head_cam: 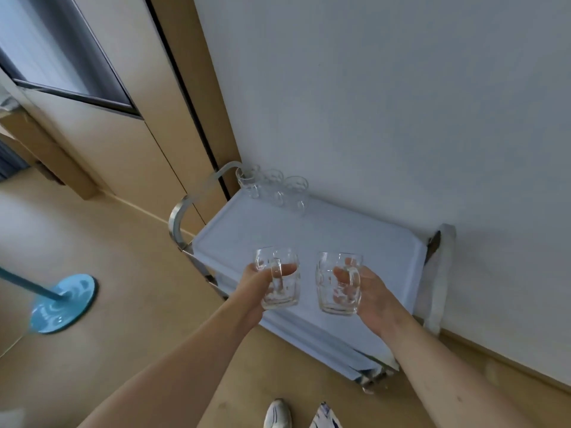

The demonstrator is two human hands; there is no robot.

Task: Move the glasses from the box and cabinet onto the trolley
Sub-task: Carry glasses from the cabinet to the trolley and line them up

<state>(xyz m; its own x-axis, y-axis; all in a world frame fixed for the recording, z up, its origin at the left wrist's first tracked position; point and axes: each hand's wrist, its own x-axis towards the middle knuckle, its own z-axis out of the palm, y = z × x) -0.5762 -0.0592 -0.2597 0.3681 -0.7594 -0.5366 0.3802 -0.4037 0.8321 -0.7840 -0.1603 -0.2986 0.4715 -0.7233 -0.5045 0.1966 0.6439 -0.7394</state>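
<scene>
My left hand (258,284) grips a clear glass mug (279,278) by its body, handle facing me. My right hand (369,293) holds a second clear glass mug (338,284) the same way. Both mugs hang upright in the air over the near edge of the trolley (309,239), whose top shelf is a pale blue-white tray with metal rails. Three more clear mugs (275,188) stand in a row at the trolley's far left corner against the wall.
A white wall runs behind the trolley and a beige door stands to its left. A blue round stand base (63,302) sits on the floor at the left. My shoes (278,413) show at the bottom.
</scene>
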